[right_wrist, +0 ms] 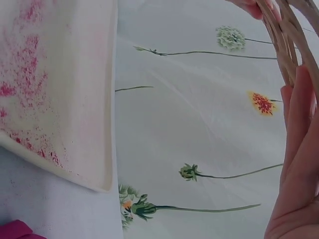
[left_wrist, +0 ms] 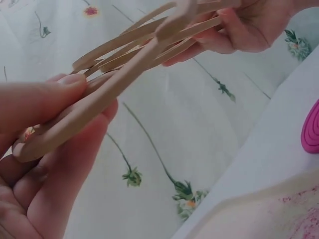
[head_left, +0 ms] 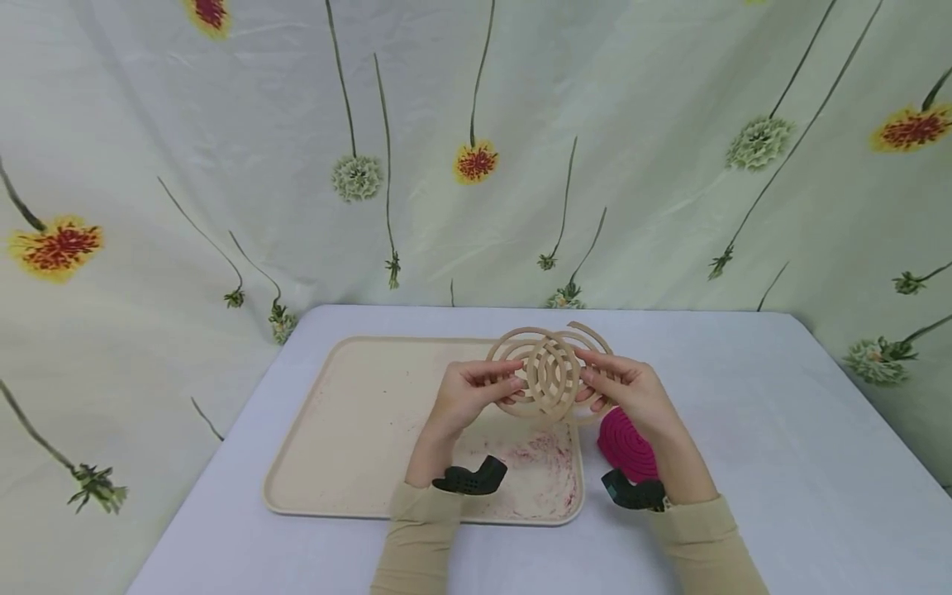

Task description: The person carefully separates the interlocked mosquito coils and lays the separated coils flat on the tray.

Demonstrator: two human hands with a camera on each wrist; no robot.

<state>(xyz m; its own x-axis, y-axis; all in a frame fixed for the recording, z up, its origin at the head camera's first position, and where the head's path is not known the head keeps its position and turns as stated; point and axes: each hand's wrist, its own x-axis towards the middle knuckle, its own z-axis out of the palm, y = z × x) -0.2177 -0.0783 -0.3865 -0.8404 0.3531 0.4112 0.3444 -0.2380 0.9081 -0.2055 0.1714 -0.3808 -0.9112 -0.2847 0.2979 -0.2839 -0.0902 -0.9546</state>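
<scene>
Tan coil [left_wrist: 132, 68] is held up off the table [head_left: 773, 413] b/w L hand [head_left: 476, 390] and R hand [head_left: 623, 388]; in head view it overlaps the far R corner of the tray [head_left: 372, 413].

Handling (judged by eye): prob. light, bendy, springy; thin strands w/ gaps, so loops could snag or twist over each other. Matte look, so prob. not slippery. Doesn't look brittle, but material can't be confirmed. Best hold: outer strands at opp. sides, pinched lightly; avoid hauling on inner loops.

Fingers: L thumb + fingers are closed down to about strand thickness, pinching the coil's L side. R thumb + fingers pinch its R side, gap likewise narrow; R wrist view shows only part of that grip.

Count: 2 hands, both on the tan coil. Tan loops overlap as 2 sets; can't tell if 1 pc or 2. 1 magenta coil [head_left: 626, 445], on table just beside tray's R edge, partly hidden by R forearm. 1 tray, pink marks at R end. 2 black wrist devices [head_left: 476, 477], 1 per wrist. 2 tan sleeves [head_left: 424, 529].
</scene>
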